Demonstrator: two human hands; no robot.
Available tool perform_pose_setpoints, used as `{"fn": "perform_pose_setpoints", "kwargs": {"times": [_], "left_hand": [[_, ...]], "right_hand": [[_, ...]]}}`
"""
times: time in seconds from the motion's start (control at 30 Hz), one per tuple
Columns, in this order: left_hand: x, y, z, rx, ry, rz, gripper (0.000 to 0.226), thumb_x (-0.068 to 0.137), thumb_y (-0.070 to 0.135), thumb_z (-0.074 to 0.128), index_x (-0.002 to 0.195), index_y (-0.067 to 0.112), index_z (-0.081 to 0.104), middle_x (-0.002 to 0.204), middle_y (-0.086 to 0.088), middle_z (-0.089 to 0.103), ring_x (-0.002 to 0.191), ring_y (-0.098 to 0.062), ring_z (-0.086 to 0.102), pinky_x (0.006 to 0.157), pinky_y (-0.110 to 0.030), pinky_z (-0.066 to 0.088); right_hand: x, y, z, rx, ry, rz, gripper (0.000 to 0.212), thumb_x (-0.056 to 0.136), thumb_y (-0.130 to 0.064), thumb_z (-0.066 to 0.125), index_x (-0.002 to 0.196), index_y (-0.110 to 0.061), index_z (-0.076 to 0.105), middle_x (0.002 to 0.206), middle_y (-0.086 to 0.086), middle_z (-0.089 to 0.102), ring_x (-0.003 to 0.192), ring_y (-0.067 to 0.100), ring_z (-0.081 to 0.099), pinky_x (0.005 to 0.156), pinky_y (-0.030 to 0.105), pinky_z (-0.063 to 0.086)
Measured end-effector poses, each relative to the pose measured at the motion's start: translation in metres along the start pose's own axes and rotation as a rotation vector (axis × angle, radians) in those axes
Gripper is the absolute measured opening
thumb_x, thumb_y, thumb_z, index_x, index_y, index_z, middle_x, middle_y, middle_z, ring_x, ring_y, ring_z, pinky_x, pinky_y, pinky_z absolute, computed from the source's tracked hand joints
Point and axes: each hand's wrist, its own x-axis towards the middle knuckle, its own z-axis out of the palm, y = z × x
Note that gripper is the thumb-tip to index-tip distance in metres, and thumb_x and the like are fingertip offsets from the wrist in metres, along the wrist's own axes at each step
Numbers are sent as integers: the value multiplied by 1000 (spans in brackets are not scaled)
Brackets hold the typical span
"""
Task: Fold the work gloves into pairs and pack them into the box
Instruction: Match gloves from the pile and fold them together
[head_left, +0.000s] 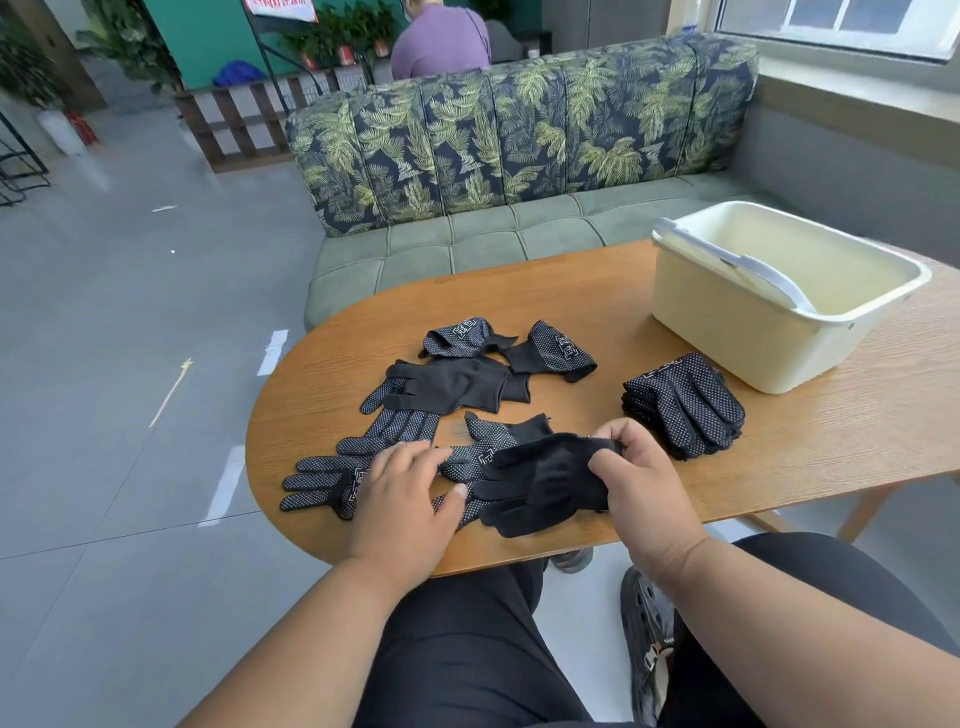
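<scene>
Grey floor tiles and a leaf-print sofa lay beyond an oval wooden worktop, with a window at upper right and a person in a purple top seated behind the sofa back, facing away. On the worktop's far right stood a cream plastic box, open-topped, a pale handle lying across its near rim; nothing could be seen inside it from this angle. Just in front of the box, apart from it, sat a neat stack of dotted black gloves. Loose gloves lay scattered mid-worktop, some dotted side up, some plain side up, two of them crumpled at the far edge of the scatter. Near the front edge the right hand held a plain-side-up black glove by its cuff, grip closed with thumb and fingers pinching the fabric; the glove's fingers pointed toward the left and rested on the worktop. The left hand lay flat, fingers straight and spread, pressing on a dotted glove whose fingers pointed left; its grip was released, grasping nothing. Another dotted glove lay between the hands, partly under the held one.
</scene>
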Motion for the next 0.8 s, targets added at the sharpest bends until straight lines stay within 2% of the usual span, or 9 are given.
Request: {"fn": "perform_pose_setpoints", "kwargs": {"times": [0.13,0.23,0.33,0.4,0.47,0.53,0.6,0.73,0.8], "left_hand": [[-1,6,12,60,-147,24,56,100,59,47,152,42,43,164,9,33,153,-20,21,126,-41,16],[-1,4,15,69,-136,12,51,103,53,46,151,37,48,161,7,39,150,-18,28,125,-40,21],[3,-2,16,70,-105,-13,49,103,43,50,149,27,53,156,2,47,146,-20,35,124,-40,27],[6,-6,15,77,-85,-38,48,102,37,53,147,23,56,153,0,50,143,-21,38,123,-39,29],[8,-9,11,47,-49,-48,44,98,34,58,140,23,62,150,1,51,140,-21,40,122,-39,31],[12,-8,7,17,-15,-51,36,97,35,58,131,27,66,148,3,51,139,-19,40,120,-39,33],[20,-6,3,12,6,-45,32,98,37,55,127,28,66,146,4,51,138,-18,40,119,-38,33],[46,1,-2,-4,4,-17,39,100,41,53,135,25,61,152,0,48,142,-20,36,121,-38,28],[61,5,-2,33,-64,-20,46,102,47,50,143,26,56,160,-1,40,149,-23,28,124,-40,23]], "right_hand": [[0,0,0,19,-9,6,28,93,4,48,100,-20,59,87,6,64,77,20,60,68,41,50],[-2,-1,-2,4,-24,8,44,96,3,47,118,-33,60,82,6,62,70,22,57,64,41,53],[-2,-1,-4,-53,-17,4,53,97,0,46,120,-46,60,72,-1,55,65,18,49,55,31,52],[-2,-2,-3,-72,-26,7,53,99,-3,45,118,-49,62,78,3,62,70,24,59,61,37,62],[-2,-1,1,-55,-46,4,50,100,-3,45,110,-46,66,98,7,70,87,28,71,66,39,63],[-3,-2,3,-48,-50,8,45,102,-3,44,99,-38,72,112,3,70,100,25,70,65,32,61],[-2,-1,5,-67,-54,27,41,104,-5,45,89,-29,75,113,3,70,106,25,68,66,31,61],[0,4,4,-129,-39,20,38,102,-6,47,85,-22,77,108,7,72,104,29,68,80,45,64],[-1,2,4,-87,-40,42,38,101,-3,46,89,-20,78,109,9,72,102,29,69,75,39,64]]}}
